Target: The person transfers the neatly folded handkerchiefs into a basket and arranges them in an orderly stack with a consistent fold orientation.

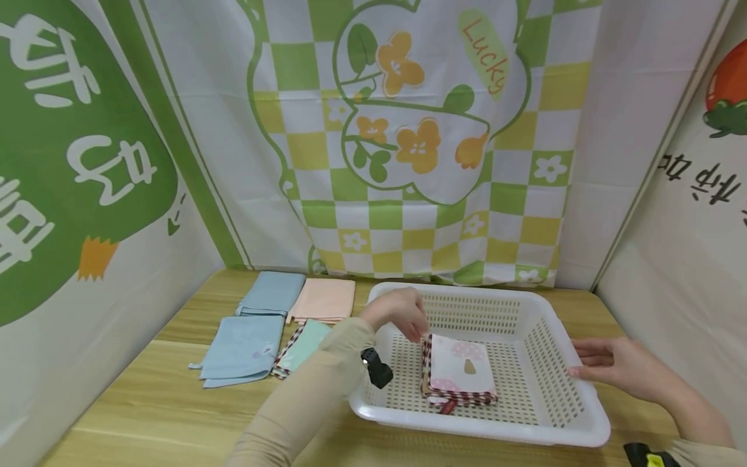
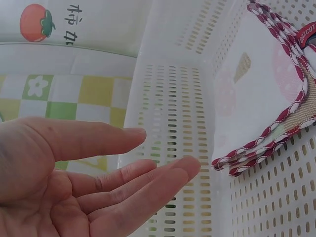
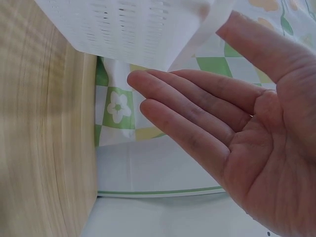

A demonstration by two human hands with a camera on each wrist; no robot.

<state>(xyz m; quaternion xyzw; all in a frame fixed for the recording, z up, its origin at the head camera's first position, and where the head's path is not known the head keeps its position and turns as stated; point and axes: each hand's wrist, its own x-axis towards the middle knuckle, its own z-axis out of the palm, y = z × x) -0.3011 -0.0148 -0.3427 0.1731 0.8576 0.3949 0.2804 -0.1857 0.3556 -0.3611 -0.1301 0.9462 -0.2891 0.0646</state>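
In the head view a white plastic basket (image 1: pixel 560 331) with slotted walls stands on the wooden table. Folded cloths with a braided red-and-white edge (image 1: pixel 463 366) lie stacked inside it, the top one white with pink mushroom prints. My left hand (image 1: pixel 403 314) hovers over the basket's left part, beside the stack. Its fingers are loosely extended and hold nothing, as the left wrist view shows beside the cloth stack (image 2: pixel 261 89). Outside the right wall is my right hand (image 1: pixel 624 366), fingers extended. Its thumb (image 3: pixel 252 37) is at the basket rim (image 3: pixel 217 24).
Left of the basket lie two folded blue cloths (image 1: pixel 242 347), a folded peach cloth (image 1: pixel 323 298) and a green cloth with a checked edge (image 1: pixel 306 344), partly behind my left arm. Printed fabric (image 1: pixel 420 246) hangs behind the table, with side panels at left and right.
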